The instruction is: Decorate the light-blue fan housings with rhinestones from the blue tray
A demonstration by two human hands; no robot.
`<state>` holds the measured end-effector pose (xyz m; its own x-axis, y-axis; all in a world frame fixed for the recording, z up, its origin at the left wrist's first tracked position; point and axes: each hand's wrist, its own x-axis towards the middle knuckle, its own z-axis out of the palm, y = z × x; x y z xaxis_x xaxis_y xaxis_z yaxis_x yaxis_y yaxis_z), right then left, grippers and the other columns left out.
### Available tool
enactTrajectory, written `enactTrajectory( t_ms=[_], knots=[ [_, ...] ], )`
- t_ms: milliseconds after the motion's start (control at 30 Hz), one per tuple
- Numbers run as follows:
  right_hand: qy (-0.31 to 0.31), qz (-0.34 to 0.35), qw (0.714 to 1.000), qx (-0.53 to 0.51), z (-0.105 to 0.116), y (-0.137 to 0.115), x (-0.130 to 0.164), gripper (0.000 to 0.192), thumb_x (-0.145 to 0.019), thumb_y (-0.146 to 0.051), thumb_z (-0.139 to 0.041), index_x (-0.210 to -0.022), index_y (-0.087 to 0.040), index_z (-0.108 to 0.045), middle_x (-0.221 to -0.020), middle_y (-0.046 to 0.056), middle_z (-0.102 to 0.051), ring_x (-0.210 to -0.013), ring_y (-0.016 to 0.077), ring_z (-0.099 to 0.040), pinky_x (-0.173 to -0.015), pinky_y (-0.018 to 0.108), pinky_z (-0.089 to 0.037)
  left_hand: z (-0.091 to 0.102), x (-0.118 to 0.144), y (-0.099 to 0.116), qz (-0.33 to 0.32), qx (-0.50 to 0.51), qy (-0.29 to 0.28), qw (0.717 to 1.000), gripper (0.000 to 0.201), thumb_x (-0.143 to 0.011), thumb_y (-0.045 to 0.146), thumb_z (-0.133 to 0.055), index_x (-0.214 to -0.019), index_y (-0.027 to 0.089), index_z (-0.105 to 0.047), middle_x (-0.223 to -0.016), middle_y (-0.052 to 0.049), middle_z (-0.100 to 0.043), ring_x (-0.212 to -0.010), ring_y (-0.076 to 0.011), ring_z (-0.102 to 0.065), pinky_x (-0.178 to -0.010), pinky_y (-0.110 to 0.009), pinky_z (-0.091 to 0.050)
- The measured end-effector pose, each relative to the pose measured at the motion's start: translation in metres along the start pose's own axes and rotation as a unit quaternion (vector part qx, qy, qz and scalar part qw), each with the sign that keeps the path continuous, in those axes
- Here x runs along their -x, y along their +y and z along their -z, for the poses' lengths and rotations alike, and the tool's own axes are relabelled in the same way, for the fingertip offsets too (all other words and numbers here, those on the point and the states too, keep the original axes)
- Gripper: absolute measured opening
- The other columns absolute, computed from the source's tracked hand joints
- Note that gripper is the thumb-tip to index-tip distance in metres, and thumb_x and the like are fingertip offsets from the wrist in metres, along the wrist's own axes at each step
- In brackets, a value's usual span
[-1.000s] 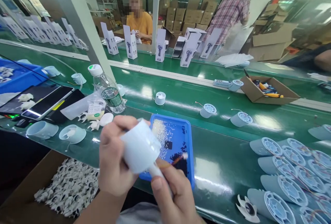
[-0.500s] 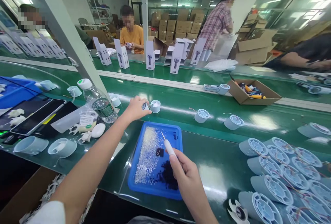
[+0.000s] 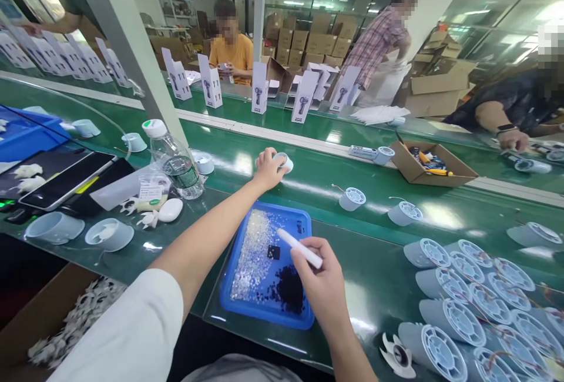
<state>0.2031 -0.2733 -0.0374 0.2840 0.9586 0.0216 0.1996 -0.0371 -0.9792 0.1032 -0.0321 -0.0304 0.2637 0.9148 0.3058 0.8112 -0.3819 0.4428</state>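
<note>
Out over the green belt, my left hand (image 3: 268,170) has its fingers and thumb around a light blue round fan housing (image 3: 286,162). The fingers cover part of the housing. My right hand (image 3: 325,273) holds a white pen-shaped tool (image 3: 304,251) above a blue tray (image 3: 308,223). The tool's thin metal tip does not show now. Inside the tray lie many small clear pieces (image 3: 251,264), a pile of small black pieces (image 3: 291,291) and a black square (image 3: 274,251).
Several fan housings (image 3: 449,317) stand at the right, with a white fan blade (image 3: 397,355) beside them. A water bottle (image 3: 178,164) and phone (image 3: 68,179) are at the left. An open carton (image 3: 453,173) sits beyond the belt. Co-workers (image 3: 235,47) work across.
My left hand has moved right and farther out, now around a housing. The pen-shaped tool has turned in my right hand and lies flatter. The view has shifted slightly.
</note>
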Motion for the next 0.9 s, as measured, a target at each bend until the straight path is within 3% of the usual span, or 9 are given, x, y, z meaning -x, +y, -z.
enactTrajectory(
  t_ms=[133, 167, 267, 333, 400, 500, 633, 800, 900],
  knots=[
    [-0.04, 0.071, 0.996, -0.024, -0.007, 0.012, -0.003, 0.019, -0.089, -0.04, -0.054, -0.089, -0.021, -0.054, -0.076, 0.0, -0.057, -0.062, 0.0139, -0.057, -0.06, 0.026, -0.048, 0.028, -0.004, 0.017, 0.045, 0.175, 0.132, 0.975, 0.016, -0.086, 0.03, -0.057, -0.077, 0.017, -0.053, -0.106, -0.01, -0.049, -0.105, -0.0216, -0.046, -0.094, -0.035, -0.037],
    [-0.051, 0.083, 0.995, -0.018, -0.008, 0.015, -0.003, 0.017, -0.091, -0.038, -0.052, -0.089, -0.021, -0.053, -0.076, 0.0, -0.057, -0.063, 0.0141, -0.058, -0.061, 0.027, -0.048, 0.039, -0.001, 0.021, 0.053, 0.278, 0.164, 0.945, 0.018, -0.085, 0.029, -0.058, -0.073, 0.018, -0.05, -0.096, -0.007, -0.05, -0.096, -0.019, -0.049, -0.09, -0.034, -0.04],
    [-0.064, 0.108, 0.992, 0.016, -0.009, 0.023, -0.003, 0.014, -0.092, -0.035, -0.051, -0.09, -0.022, -0.053, -0.078, 0.0, -0.058, -0.065, 0.0144, -0.059, -0.063, 0.027, -0.049, 0.082, 0.023, 0.028, 0.064, 0.568, 0.191, 0.798, 0.023, -0.084, 0.035, -0.06, -0.073, 0.019, -0.047, -0.079, -0.001, -0.05, -0.078, -0.0143, -0.053, -0.077, -0.031, -0.046],
    [-0.064, 0.123, 0.989, 0.043, -0.01, 0.025, -0.002, 0.012, -0.092, -0.034, -0.052, -0.09, -0.022, -0.053, -0.079, 0.0, -0.059, -0.066, 0.0144, -0.06, -0.063, 0.027, -0.049, 0.11, 0.051, 0.026, 0.078, 0.653, 0.198, 0.727, 0.024, -0.081, 0.035, -0.065, -0.073, 0.019, -0.049, -0.083, -0.002, -0.056, -0.083, -0.0153, -0.057, -0.077, -0.031, -0.047],
    [-0.062, 0.136, 0.987, 0.063, -0.009, 0.026, -0.001, 0.011, -0.092, -0.033, -0.053, -0.09, -0.022, -0.054, -0.081, 0.0, -0.061, -0.067, 0.0147, -0.061, -0.063, 0.027, -0.049, 0.132, 0.084, 0.018, 0.107, 0.689, 0.203, 0.688, 0.023, -0.079, 0.033, -0.069, -0.073, 0.018, -0.052, -0.088, -0.004, -0.06, -0.093, -0.0182, -0.059, -0.08, -0.032, -0.049],
    [-0.06, 0.149, 0.984, 0.08, -0.009, 0.025, -0.001, 0.009, -0.092, -0.031, -0.052, -0.091, -0.022, -0.054, -0.083, 0.001, -0.062, -0.068, 0.0147, -0.062, -0.064, 0.028, -0.05, 0.143, 0.132, 0.0, 0.157, 0.696, 0.226, 0.663, 0.016, -0.079, 0.027, -0.069, -0.075, 0.018, -0.056, -0.094, -0.005, -0.064, -0.101, -0.0209, -0.059, -0.082, -0.032, -0.053],
    [-0.046, 0.182, 0.975, 0.117, -0.008, 0.023, -0.001, 0.007, -0.092, -0.029, -0.053, -0.09, -0.022, -0.053, -0.081, 0.0, -0.062, -0.066, 0.0143, -0.062, -0.062, 0.027, -0.049, 0.133, 0.181, -0.026, 0.234, 0.68, 0.278, 0.637, 0.008, -0.082, 0.023, -0.066, -0.077, 0.019, -0.06, -0.096, -0.005, -0.066, -0.103, -0.0206, -0.06, -0.081, -0.033, -0.056],
    [-0.081, 0.267, 0.94, 0.197, -0.003, 0.017, 0.006, 0.004, -0.089, -0.025, -0.056, -0.087, -0.023, -0.053, -0.079, 0.001, -0.062, -0.067, 0.0156, -0.061, -0.058, 0.026, -0.047, 0.125, 0.213, -0.038, 0.314, 0.679, 0.262, 0.61, 0.007, -0.084, 0.023, -0.062, -0.087, 0.018, -0.065, -0.104, -0.006, -0.067, -0.102, -0.0201, -0.061, -0.079, -0.034, -0.058],
    [-0.068, 0.287, 0.941, 0.166, -0.003, 0.016, 0.015, 0.004, -0.089, -0.022, -0.056, -0.092, -0.024, -0.053, -0.083, 0.001, -0.062, -0.073, 0.0165, -0.062, -0.063, 0.028, -0.049, 0.127, 0.221, -0.037, 0.314, 0.685, 0.269, 0.6, 0.008, -0.083, 0.022, -0.062, -0.088, 0.018, -0.066, -0.107, -0.006, -0.067, -0.103, -0.02, -0.061, -0.08, -0.035, -0.059]
  ],
)
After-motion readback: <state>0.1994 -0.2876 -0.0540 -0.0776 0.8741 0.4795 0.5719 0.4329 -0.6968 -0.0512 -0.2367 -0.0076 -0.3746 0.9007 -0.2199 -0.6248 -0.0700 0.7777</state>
